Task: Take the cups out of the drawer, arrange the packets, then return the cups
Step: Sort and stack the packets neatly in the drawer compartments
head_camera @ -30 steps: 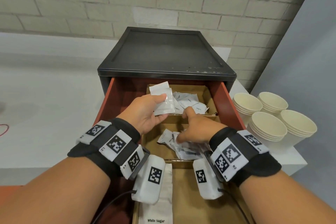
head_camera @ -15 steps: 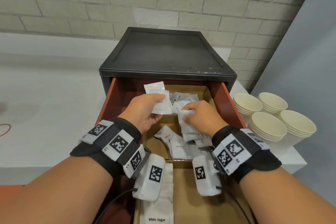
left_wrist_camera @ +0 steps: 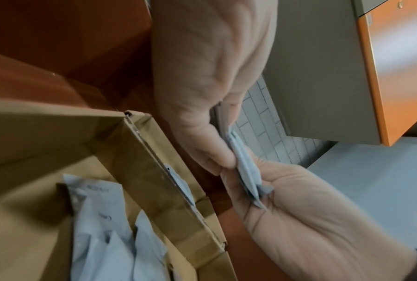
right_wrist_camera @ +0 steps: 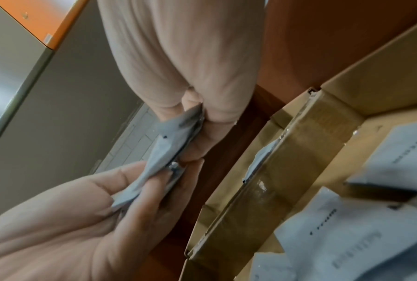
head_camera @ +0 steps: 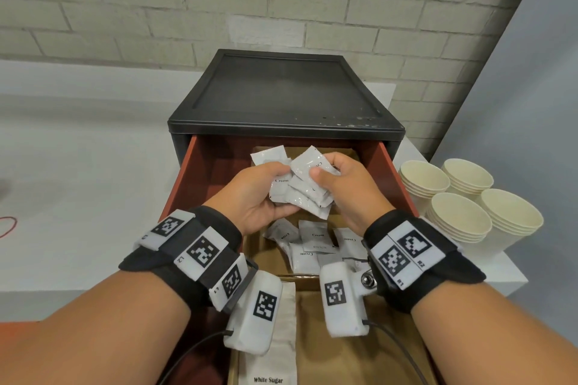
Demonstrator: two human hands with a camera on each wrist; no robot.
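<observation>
Both hands meet above the open red drawer [head_camera: 183, 178]. My left hand [head_camera: 266, 187] grips a small stack of white cream packets [head_camera: 269, 158], thumb on top. My right hand [head_camera: 325, 173] pinches several more packets [head_camera: 308, 194] and holds them against that stack. In the left wrist view the bunched packets [left_wrist_camera: 245, 171] sit edge-on between the two hands, and in the right wrist view the packets [right_wrist_camera: 169, 152] look the same. Loose cream packets [head_camera: 312, 244] lie in the middle cardboard compartment. Stacks of cream paper cups [head_camera: 453, 206] stand on the counter to the right of the drawer.
A cardboard divider tray [head_camera: 312, 316] fills the drawer, and a long White Sugar packet [head_camera: 269, 353] lies in its near compartment. The black cabinet top [head_camera: 281, 97] is just behind my hands. White counter extends to the left, and a grey wall stands close behind the cups.
My right hand rose from the middle compartment with several packets and brought them to the left hand's stack. The left hand shifted slightly right to meet it.
</observation>
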